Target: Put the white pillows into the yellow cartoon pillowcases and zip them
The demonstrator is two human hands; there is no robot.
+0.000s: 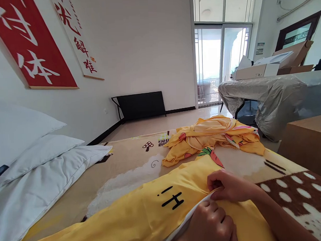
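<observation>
A yellow pillowcase (142, 209) lies across the bed in front of me, printed with a black "Hi!" and a red carrot with green leaves. White fabric shows in a narrow strip along its open edge. My right hand (231, 185) pinches the yellow cloth at the upper end of that edge. Just below it, my left hand (208, 224) is closed in a fist on the edge beside the white strip. Its fingertips are hidden.
White pillows (51, 166) are stacked at the left. A crumpled yellow-orange cloth (210, 132) lies on the patterned blanket (135, 160) beyond. A cardboard box (305, 140) stands at the right, near a plastic-covered table (264, 88) carrying boxes. A black folded frame (141, 106) leans against the wall.
</observation>
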